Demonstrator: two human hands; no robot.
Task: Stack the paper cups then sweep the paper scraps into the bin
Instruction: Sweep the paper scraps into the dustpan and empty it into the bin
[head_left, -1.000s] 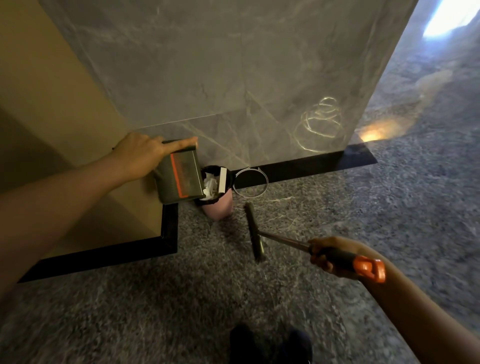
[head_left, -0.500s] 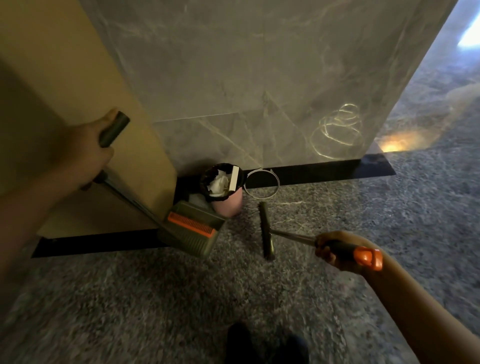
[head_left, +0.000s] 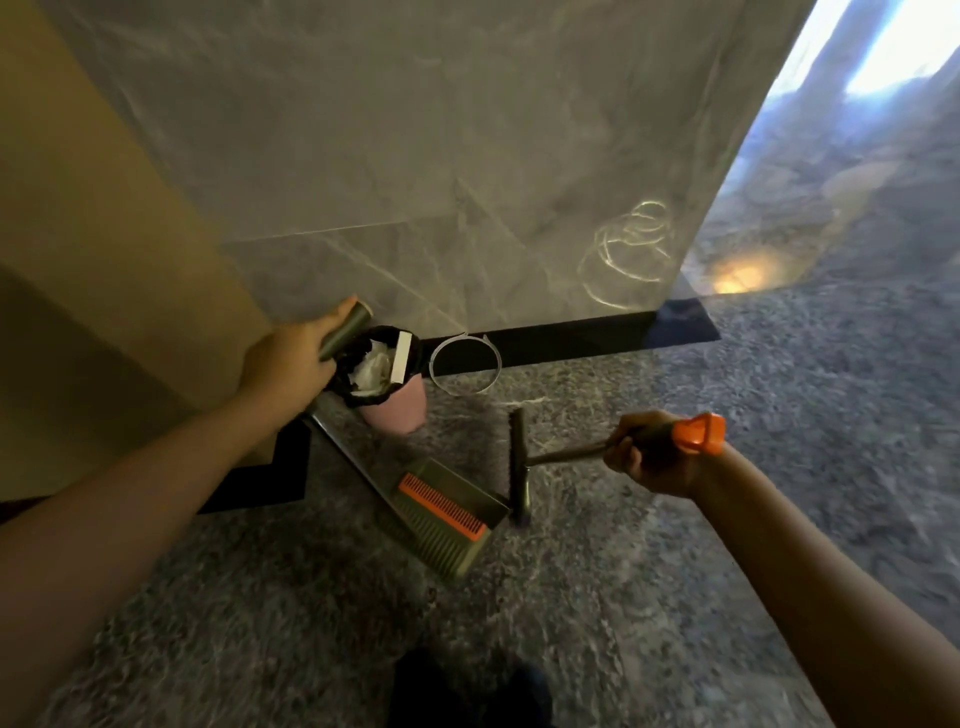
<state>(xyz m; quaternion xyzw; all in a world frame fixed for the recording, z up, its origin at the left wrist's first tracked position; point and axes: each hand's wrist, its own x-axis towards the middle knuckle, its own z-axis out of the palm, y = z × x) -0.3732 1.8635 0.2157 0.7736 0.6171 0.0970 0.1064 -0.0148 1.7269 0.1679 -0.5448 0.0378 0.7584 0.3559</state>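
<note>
The left hand (head_left: 291, 358) has its grip clamped round the dark, round handle top of the dustpan (head_left: 447, 519), fingers curled about it, just left of the bin (head_left: 397, 413) and level with its rim; from that grip a thin metal shaft slants down past the bin's left side to the one olive-green, boxy pan, which lies in front of the bin and to its right, with a ribbed lip and an orange toothed comb (head_left: 441, 506) set across it; whether the pan touches the floor I cannot tell. The right hand (head_left: 649, 460) has its grip closed on the dark handle of the single broom (head_left: 519, 465), well to the right of the bin, with the handle's orange cap sticking out behind the knuckles; a slim metal rod runs from it to a narrow, dark, bar-shaped head that lies right of the bin, its near end just beside the pan's corner. The bin is a small, round, pink tub lined with a black bag folded over its rim, and it holds crumpled white paper scraps (head_left: 370, 370) and one flat white strip (head_left: 401, 358) leaning at its right side. Just right of the bin lies one clear plastic ring (head_left: 465, 364). Behind the bin rises a smooth grey marble wall (head_left: 467, 156) with a glossy black skirting (head_left: 571, 338), and under it spreads a speckled grey stone floor (head_left: 623, 597)
</note>
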